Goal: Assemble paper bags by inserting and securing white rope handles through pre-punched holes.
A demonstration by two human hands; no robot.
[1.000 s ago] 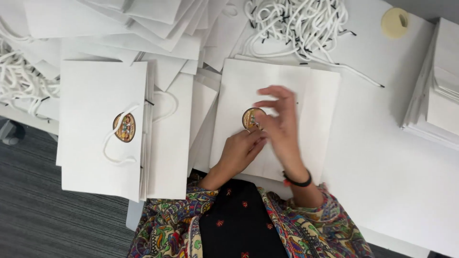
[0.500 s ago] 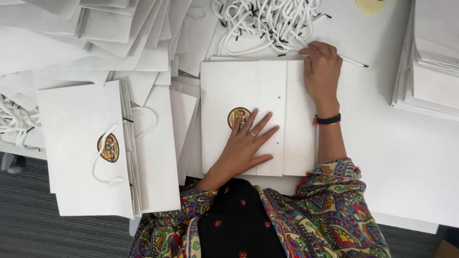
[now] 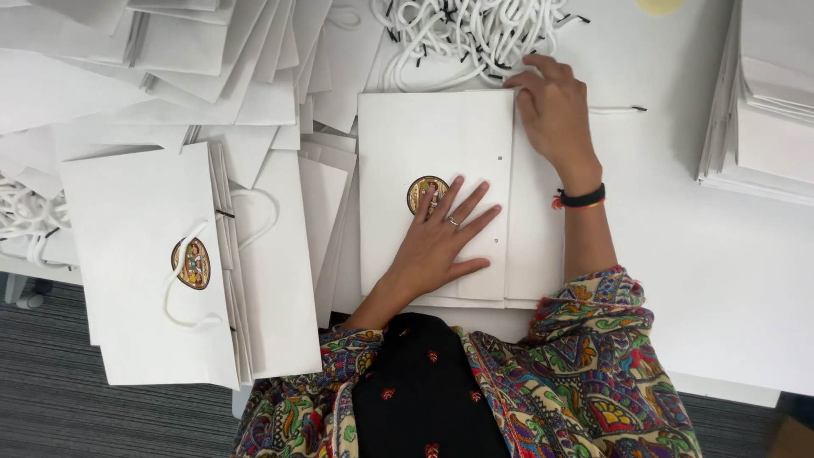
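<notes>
A flat white paper bag [image 3: 441,136] with a round brown emblem [image 3: 426,192] lies on the table in front of me. My left hand [image 3: 437,242] rests flat on it, fingers spread, fingertips just beside the emblem. At the bag's top right corner, my right hand [image 3: 555,114] has its fingers curled into the edge of a pile of white cords [image 3: 475,34]. One cord with a black tip [image 3: 619,108] runs out to the right from under that hand. Two small punched holes show on the bag's right part.
Finished white bags with cord handles and the same emblem [image 3: 193,263] are stacked at the left. Loose flat bags fan across the top left. Another stack of flat bags [image 3: 763,110] sits at the right. A yellow round object [image 3: 660,5] is at the top edge.
My right hand went from the emblem up to the cord pile at the bag's top right corner. My left hand spread flat on the bag and stays there.
</notes>
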